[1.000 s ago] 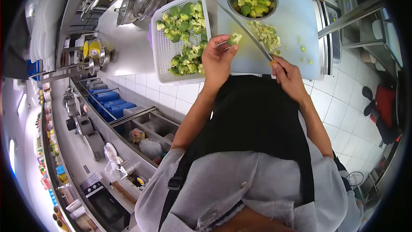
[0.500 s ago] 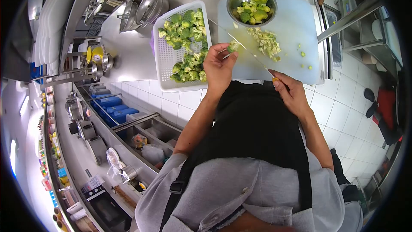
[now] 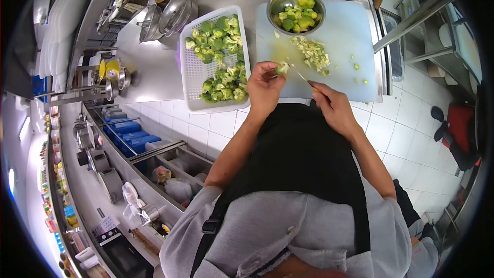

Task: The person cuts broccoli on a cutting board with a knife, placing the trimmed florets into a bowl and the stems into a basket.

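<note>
Your cutting board (image 3: 345, 36) lies upper right of centre, the basket (image 3: 198, 69) just left, a bowl (image 3: 296, 7) on its top edge.

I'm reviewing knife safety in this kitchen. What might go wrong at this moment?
The knife in the right hand works right beside the left hand's fingertips holding a small broccoli piece; a slip might nick them. Cut bits scattered across the cutting board might roll off its edge.
</note>
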`<state>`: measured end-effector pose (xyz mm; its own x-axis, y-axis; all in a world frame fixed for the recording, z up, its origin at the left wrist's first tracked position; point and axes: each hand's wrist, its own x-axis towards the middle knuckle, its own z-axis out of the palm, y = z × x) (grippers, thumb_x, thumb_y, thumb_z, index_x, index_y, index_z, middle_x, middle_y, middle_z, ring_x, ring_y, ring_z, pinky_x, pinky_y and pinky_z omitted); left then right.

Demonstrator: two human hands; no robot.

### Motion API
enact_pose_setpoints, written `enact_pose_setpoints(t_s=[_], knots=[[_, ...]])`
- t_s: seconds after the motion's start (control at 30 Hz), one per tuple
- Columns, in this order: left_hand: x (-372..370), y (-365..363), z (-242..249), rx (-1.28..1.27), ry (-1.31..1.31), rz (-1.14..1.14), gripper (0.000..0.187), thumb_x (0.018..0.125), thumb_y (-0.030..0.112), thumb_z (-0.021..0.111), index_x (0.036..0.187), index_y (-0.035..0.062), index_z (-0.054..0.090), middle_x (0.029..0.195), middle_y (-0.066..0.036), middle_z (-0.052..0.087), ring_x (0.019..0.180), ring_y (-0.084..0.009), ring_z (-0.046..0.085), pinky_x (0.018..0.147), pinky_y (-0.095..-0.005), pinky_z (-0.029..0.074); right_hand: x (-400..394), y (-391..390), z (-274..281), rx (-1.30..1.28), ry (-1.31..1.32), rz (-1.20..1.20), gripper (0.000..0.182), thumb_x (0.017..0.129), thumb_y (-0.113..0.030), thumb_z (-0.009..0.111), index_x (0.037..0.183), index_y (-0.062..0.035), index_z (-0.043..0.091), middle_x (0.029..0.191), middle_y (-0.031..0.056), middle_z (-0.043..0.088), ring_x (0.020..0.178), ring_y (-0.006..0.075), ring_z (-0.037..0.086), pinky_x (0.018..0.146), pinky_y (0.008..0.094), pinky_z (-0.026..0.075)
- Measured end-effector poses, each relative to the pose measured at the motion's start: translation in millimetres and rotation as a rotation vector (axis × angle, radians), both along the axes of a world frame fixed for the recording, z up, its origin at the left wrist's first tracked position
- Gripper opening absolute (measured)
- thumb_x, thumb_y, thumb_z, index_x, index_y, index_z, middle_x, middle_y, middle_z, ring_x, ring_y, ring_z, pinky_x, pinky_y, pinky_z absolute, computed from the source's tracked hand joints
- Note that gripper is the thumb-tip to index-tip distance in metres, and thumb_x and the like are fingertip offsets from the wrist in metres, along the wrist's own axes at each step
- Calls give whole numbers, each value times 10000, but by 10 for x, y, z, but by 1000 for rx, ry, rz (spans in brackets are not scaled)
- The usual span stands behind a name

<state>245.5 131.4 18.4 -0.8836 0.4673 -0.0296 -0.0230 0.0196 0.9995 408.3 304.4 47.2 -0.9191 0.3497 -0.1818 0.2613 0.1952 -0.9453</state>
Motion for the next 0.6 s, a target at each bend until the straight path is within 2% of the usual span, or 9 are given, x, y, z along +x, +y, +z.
enact_pose_setpoints(t_s=[0.07,0.13,0.27,0.37,0.5,0.53,0.6], knots=[[59,-3,-21,39,5,-42,337,948,-132,691,1249,-1,613,1147,-99,701,1029,-154,708,891,-297,587,-68,14,-7,-35,-63,-23,339,1092,-209,618,1361,-12,682,949,158,743,804,225,678,787,359,547],[51,-44,49,176,-152,-85,331,962,-146,641,1256,1,606,1216,-135,701,1113,-218,719,964,-360,597,-55,47,-43,-69,-97,-49,343,1101,-219,603,1370,-18,676,824,114,690,716,181,638,706,349,534],[2,-202,217,404,-346,-117,352,981,-153,574,1291,12,599,1308,-168,691,1229,-313,705,1068,-475,586,58,165,-152,-210,-207,-20,326,1126,-235,539,1348,-45,682,719,30,581,565,102,521,537,312,435],[-56,-356,50,327,-206,-66,385,980,-149,566,1326,19,595,1295,-151,699,1242,-321,697,1076,-484,578,66,224,-224,-114,-276,68,336,1130,-249,526,1325,-25,683,722,32,586,554,105,523,540,312,447],[-371,-623,151,301,-214,198,358,991,-82,599,1334,20,595,1201,-124,705,1144,-283,737,948,-426,640,-12,225,-312,-83,-271,1,355,1128,-259,521,1323,-6,677,715,40,582,536,108,516,531,315,451],[-518,-674,260,299,-249,328,324,992,-33,635,1312,8,609,1130,-110,705,968,-237,767,817,-366,651,-27,237,-282,-76,-276,-7,358,1128,-260,521,1325,-3,675,713,42,581,534,110,516,530,318,451],[-866,-854,372,195,-209,425,299,983,-18,660,1279,-1,623,1115,-112,710,883,-224,763,768,-332,632,-42,244,-215,-54,-284,-11,367,1128,-268,519,1326,-1,675,707,43,576,532,111,512,527,324,450]])
